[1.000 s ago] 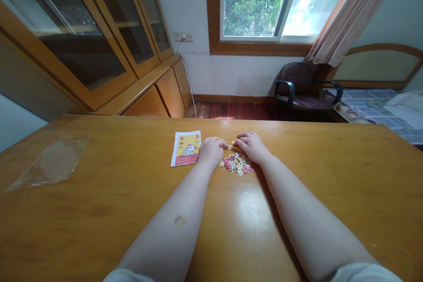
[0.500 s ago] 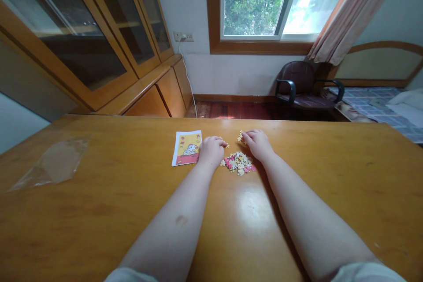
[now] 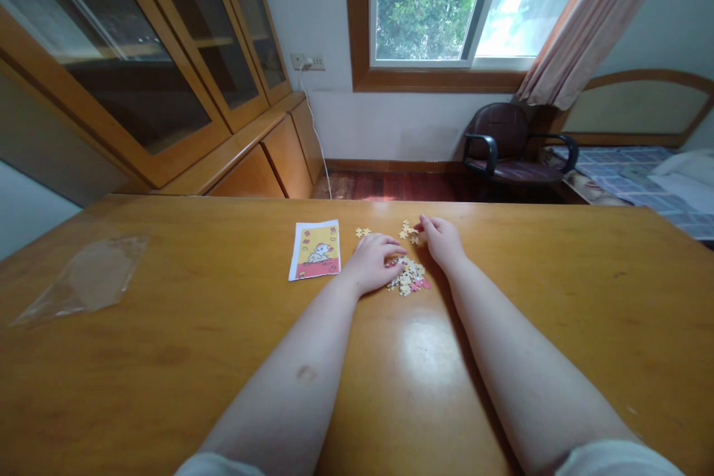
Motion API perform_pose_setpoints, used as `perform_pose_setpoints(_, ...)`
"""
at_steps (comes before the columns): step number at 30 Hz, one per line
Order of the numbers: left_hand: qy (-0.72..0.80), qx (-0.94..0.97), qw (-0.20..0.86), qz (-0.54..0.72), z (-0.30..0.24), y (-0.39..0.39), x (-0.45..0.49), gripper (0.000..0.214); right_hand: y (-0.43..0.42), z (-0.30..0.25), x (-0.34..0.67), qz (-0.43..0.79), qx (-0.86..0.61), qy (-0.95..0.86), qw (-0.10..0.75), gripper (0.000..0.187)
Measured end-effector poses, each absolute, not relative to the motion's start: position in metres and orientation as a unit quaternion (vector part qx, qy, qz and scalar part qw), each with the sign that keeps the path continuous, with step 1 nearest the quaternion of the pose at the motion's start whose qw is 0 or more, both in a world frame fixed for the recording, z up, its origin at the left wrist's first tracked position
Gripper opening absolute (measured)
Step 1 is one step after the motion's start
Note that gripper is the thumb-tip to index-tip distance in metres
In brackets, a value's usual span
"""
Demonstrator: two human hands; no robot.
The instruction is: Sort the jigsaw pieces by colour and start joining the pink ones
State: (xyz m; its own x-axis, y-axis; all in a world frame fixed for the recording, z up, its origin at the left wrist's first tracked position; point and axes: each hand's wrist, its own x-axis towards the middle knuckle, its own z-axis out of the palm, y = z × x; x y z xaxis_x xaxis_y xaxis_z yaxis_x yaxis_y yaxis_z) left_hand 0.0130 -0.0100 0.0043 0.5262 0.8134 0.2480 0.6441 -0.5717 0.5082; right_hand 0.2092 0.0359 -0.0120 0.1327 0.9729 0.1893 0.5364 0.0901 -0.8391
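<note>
Head view:
1. Left hand [image 3: 371, 264] lies flat, fingers spread, tips on the pile of jigsaw pieces [image 3: 410, 280]; no visible hold.
2. Right hand [image 3: 440, 239] half curled, just beside loose pieces [image 3: 407, 230]; hold on a piece: cannot tell.
3. Risk: left palm dragging could scatter the pile across the wooden table [image 3: 167, 290].

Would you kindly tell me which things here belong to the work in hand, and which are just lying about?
In use: left hand, right hand, jigsaw pieces, yellow picture card.
Lying about: clear plastic bag, dark padded chair.
</note>
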Motion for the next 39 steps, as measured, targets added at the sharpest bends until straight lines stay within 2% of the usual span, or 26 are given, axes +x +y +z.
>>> perform_pose_setpoints(20,0.42,0.861,0.2,0.207,0.0035,-0.0108,0.0143,0.018,0.0358,-0.0141,0.207,0.261,-0.615,-0.612,0.422,0.05)
perform_pose_setpoints(35,0.408,0.861,0.208,0.223,0.0016,-0.0075,0.0151,0.008,0.0346,-0.0119,0.2059,0.263,-0.62,-0.61,0.418,0.048)
perform_pose_setpoints(39,0.407,0.846,0.226,0.261,0.0013,-0.0054,0.0157,0.005,0.0341,-0.012,0.2062,0.26,-0.621,-0.612,0.415,0.048)
